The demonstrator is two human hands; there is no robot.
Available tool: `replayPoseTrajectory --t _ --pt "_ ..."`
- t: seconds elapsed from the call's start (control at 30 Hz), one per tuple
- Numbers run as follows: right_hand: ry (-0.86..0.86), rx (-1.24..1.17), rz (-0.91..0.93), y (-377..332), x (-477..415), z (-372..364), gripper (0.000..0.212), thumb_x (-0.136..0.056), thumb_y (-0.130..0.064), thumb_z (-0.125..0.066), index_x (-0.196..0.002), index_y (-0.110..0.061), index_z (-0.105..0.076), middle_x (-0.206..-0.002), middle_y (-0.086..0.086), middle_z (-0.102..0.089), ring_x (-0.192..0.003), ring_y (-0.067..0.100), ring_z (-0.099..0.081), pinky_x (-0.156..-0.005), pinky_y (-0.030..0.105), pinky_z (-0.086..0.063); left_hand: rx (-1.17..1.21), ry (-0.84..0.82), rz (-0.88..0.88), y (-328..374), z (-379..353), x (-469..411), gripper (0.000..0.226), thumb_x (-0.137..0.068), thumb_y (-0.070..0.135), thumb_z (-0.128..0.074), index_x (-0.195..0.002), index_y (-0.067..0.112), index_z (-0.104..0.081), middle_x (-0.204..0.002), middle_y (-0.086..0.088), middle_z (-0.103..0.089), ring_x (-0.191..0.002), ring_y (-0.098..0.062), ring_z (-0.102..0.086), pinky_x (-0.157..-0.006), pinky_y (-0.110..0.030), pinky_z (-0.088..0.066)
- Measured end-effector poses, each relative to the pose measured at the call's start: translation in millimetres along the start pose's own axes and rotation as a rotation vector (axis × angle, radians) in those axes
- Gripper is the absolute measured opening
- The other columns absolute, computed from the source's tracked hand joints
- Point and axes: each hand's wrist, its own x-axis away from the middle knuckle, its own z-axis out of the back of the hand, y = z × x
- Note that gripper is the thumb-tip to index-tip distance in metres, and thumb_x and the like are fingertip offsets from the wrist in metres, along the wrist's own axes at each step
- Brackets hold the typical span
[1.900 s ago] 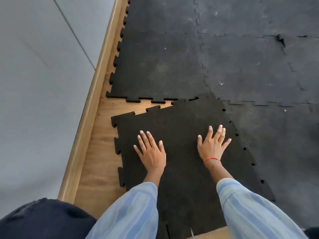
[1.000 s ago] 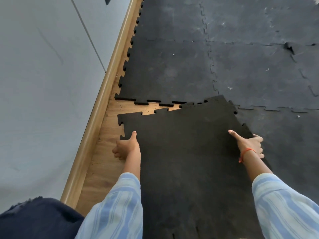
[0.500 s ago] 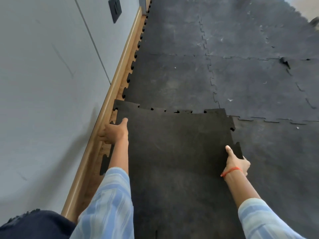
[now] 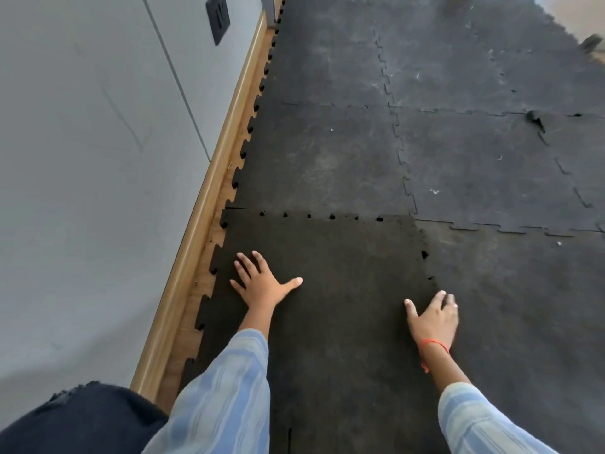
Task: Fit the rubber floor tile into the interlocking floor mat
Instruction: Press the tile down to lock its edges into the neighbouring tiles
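The loose black rubber tile lies flat in the gap by the wall, its toothed far edge against the interlocking floor mat, with small holes showing along that seam. My left hand rests flat on the tile near its left side, fingers spread. Over the tile's right toothed edge lies my right hand, palm down, where the tile meets the neighbouring mat tile. Neither hand grips anything.
A grey wall with a wooden skirting board runs along the left, and a strip of wood floor shows beside the tile. A dark wall socket sits high up. One mat corner at the right is lifted.
The tile was slid forward and left from its skewed position until its far edge met the mat. Both hands let go of its side edges and now press flat on top.
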Motion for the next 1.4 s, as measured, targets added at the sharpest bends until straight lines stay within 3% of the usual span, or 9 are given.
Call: replayPoseTrajectory --t 0.1,0.27,0.43,0.57,0.7,0.87,1.03,1.23,1.4 --pt "-0.063 -0.095 0.057 0 -2 -5 0.076 -0.094 -0.029 -0.052 -0.147 0.006 -0.009 -0.156 0.026 -0.014 -0.145 0.037 -0.012 -0.119 0.04 -0.012 -0.091 -0.028 -0.08 12 -4 5 0.13 -0.066 0.081 -0.056 -0.149 0.016 0.02 -0.154 -0.016 0.029 -0.142 -0.036 0.022 -0.114 -0.057 0.001" --pt "-0.049 -0.098 0.031 -2 13 -13 0.08 -0.091 -0.028 -0.058 -0.146 0.007 -0.011 -0.153 0.027 -0.02 -0.141 0.04 -0.018 -0.117 0.041 -0.013 -0.16 -0.055 -0.067 10 -8 1 0.133 -0.063 0.082 -0.057 -0.148 0.017 0.022 -0.153 -0.016 0.032 -0.142 -0.037 0.023 -0.113 -0.06 0.0" --pt "-0.019 0.141 0.058 2 9 -20 0.079 -0.096 -0.041 -0.042 -0.147 0.006 -0.005 -0.157 0.024 -0.01 -0.147 0.035 -0.006 -0.119 0.046 -0.012 -0.159 -0.114 -0.049 26 -12 -4 0.138 -0.059 0.079 -0.065 -0.148 0.018 0.022 -0.153 -0.014 0.033 -0.141 -0.039 0.023 -0.111 -0.065 -0.005" --pt "-0.042 0.336 0.194 -13 -8 -26 0.064 -0.101 -0.039 -0.024 -0.149 -0.004 -0.001 -0.161 0.011 0.005 -0.148 0.026 0.008 -0.118 0.052 0.0 -0.293 -0.094 -0.268 47 -1 -25 0.138 -0.057 0.083 -0.06 -0.149 0.018 0.02 -0.156 -0.007 0.029 -0.144 -0.031 0.02 -0.113 -0.063 -0.005" --pt "-0.212 0.372 0.422 -47 -46 -31 0.061 -0.101 -0.038 -0.023 -0.151 -0.011 0.003 -0.161 0.005 0.011 -0.148 0.024 0.01 -0.12 0.05 -0.001 -0.42 -0.097 -0.442 67 19 -59 0.145 -0.05 0.087 -0.061 -0.149 0.019 0.019 -0.156 0.0 0.028 -0.145 -0.026 0.019 -0.113 -0.062 -0.004" --pt "-0.369 0.461 0.539 -75 -95 -22 0.085 -0.093 -0.055 -0.038 -0.15 -0.011 0.008 -0.16 0.003 0.018 -0.147 0.023 0.015 -0.119 0.051 0.0 -0.555 -0.121 -0.495 87 28 -89 0.16 -0.037 0.087 -0.067 -0.147 0.015 0.024 -0.156 -0.001 0.029 -0.143 -0.026 0.024 -0.113 -0.06 -0.002" --pt "-0.53 0.485 0.517 -99 -127 -4 0.117 -0.076 -0.059 -0.065 -0.149 -0.011 0.014 -0.159 0.001 0.022 -0.147 0.022 0.016 -0.118 0.053 -0.003 -0.576 -0.154 -0.481 96 24 -92 0.161 -0.037 0.084 -0.07 -0.148 0.013 0.022 -0.157 -0.001 0.026 -0.143 -0.026 0.025 -0.113 -0.06 -0.002" --pt "-0.508 0.474 0.488 -101 -122 -10 0.124 -0.071 -0.058 -0.071 -0.149 -0.01 0.013 -0.159 0.001 0.022 -0.147 0.023 0.016 -0.118 0.055 -0.006 -0.57 -0.136 -0.447 96 22 -83 0.154 -0.045 0.078 -0.074 -0.148 0.011 0.018 -0.16 -0.005 0.017 -0.145 -0.028 0.018 -0.115 -0.057 -0.008" --pt "-0.56 0.538 0.514 -101 -126 -12 0.154 -0.046 -0.068 -0.08 -0.145 -0.011 0.023 -0.155 0.003 0.032 -0.143 0.026 0.027 -0.116 0.056 0.004 -0.602 -0.143 -0.447 95 28 -94 0.156 -0.044 0.085 -0.066 -0.145 0.013 0.028 -0.156 -0.005 0.03 -0.142 -0.029 0.025 -0.114 -0.058 -0.004"
